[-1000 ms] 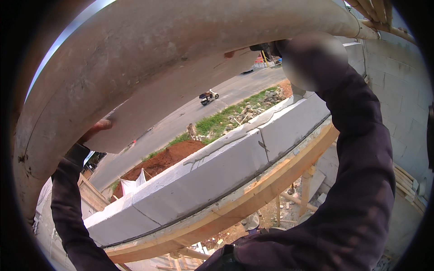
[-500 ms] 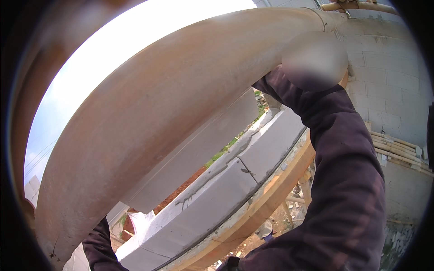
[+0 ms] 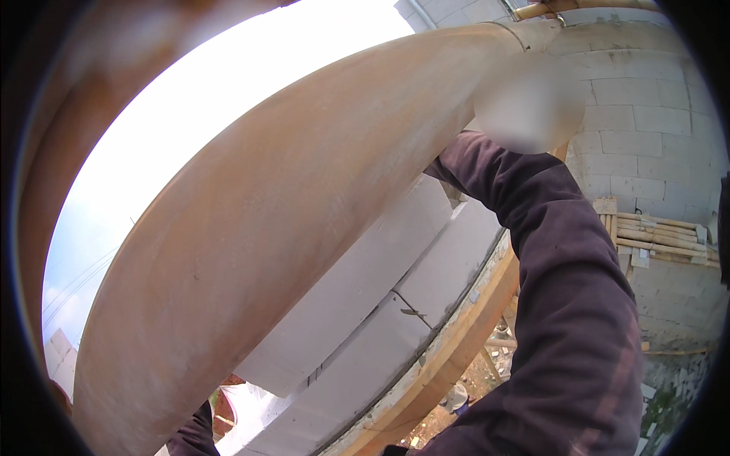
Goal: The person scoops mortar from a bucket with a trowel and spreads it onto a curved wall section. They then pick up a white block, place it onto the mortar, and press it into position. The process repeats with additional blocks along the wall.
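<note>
Both my hands are out of sight. My right arm, in a dark sleeve (image 3: 566,251), bends up and inward, and its wrist end goes behind a thick brown pole (image 3: 281,190) close in front of me. At the lower left, my left sleeve (image 3: 196,435) also runs behind that pole. Beyond the pole is a long white block (image 3: 353,289) between the two sleeve ends. It lies along the top of a lower course of white blocks (image 3: 365,380), which has a mortar joint in it. Whether my hands touch the block is hidden.
Along the wall's foot runs a timber board (image 3: 449,353). A grey block wall (image 3: 639,129) stands at the right, with bundled bamboo poles (image 3: 661,235) against it. Rubble-strewn ground lies far below. A blurred patch covers part of the upper right.
The white block has come down toward the lower course; the gap showing grass and red soil between them has closed. The view has shifted slightly, and my sleeves have moved a little.
</note>
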The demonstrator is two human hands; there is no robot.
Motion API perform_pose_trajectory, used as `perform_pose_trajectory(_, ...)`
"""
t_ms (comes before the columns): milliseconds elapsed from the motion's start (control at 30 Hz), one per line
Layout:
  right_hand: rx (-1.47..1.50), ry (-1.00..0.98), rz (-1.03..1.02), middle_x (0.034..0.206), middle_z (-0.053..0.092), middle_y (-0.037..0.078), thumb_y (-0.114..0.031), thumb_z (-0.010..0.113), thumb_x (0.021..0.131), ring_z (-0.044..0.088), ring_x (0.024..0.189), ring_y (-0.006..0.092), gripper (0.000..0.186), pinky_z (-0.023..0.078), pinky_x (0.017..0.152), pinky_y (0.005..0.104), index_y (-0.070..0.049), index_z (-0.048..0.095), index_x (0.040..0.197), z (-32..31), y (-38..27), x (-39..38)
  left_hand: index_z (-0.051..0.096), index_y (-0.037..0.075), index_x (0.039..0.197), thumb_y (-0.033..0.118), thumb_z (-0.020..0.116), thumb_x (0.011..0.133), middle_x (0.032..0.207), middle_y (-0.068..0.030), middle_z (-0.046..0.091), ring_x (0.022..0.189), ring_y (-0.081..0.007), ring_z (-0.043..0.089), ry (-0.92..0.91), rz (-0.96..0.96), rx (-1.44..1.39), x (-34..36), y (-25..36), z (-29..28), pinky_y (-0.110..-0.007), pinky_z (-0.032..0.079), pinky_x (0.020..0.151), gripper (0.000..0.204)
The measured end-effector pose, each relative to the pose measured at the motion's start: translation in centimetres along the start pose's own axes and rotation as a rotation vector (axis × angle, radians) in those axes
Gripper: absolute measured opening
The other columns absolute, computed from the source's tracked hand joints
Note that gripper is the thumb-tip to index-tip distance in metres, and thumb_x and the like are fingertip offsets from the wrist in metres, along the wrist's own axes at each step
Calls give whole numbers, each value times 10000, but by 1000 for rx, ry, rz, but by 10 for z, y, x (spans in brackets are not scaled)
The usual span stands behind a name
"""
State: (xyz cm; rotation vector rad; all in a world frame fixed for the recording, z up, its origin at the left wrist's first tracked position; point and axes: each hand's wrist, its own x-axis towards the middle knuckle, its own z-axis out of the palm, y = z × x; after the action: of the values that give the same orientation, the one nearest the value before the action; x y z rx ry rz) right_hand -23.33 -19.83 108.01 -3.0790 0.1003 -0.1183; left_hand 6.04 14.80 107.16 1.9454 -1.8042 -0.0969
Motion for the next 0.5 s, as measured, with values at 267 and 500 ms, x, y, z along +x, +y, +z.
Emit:
perform_pose_trajectory(267, 65, 20, 106, 1462, 499, 127, -133, 877, 465, 462, 1336, 328, 1077, 344, 1111, 405, -209, 478, 1462, 15, 13, -11, 230, 96, 1565, 421, 947, 408, 1203, -178, 587, 1226, -351, 508, -87, 25, -79, 14, 5, 17, -448, 280, 1116, 1399)
perform_pose_trajectory(500, 87, 33, 139, 1453, 505, 137, -128, 871, 470, 460, 1334, 334, 1061, 360, 1099, 422, -245, 491, 1454, 16, 25, -22, 228, 100, 1565, 374, 943, 435, 1247, -213, 584, 1232, -353, 508, -76, 29, -24, 23, 17, 26, -438, 292, 1114, 1365)
